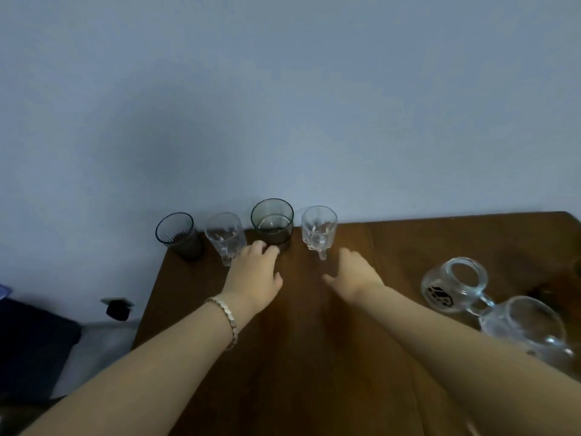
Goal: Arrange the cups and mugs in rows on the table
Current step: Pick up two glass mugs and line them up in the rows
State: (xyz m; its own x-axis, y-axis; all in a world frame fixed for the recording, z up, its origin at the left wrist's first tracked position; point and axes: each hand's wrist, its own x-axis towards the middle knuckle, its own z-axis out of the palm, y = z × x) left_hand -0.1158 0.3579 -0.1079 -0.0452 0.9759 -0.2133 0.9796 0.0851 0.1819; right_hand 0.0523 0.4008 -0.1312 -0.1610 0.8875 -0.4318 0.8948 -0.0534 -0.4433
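Along the far edge of the brown table (314, 325) stands a row of glassware: a dark ribbed tumbler (179, 236), a clear faceted mug (225, 236), a dark smooth tumbler (273, 220) and another clear faceted mug (318, 229). My left hand (256, 275) rests on the table, fingertips touching the base of the dark smooth tumbler. My right hand (353, 273) lies spread on the table just right of the second clear mug's handle, holding nothing. At the right stand a clear mug with a black logo (452, 284) and a large clear mug (528, 328).
A pale blue wall runs right behind the row of glasses. Left of the table there is a dark cushion (34, 341) and a small black object (118, 308) on a pale surface. The table's left edge runs diagonally near my left forearm.
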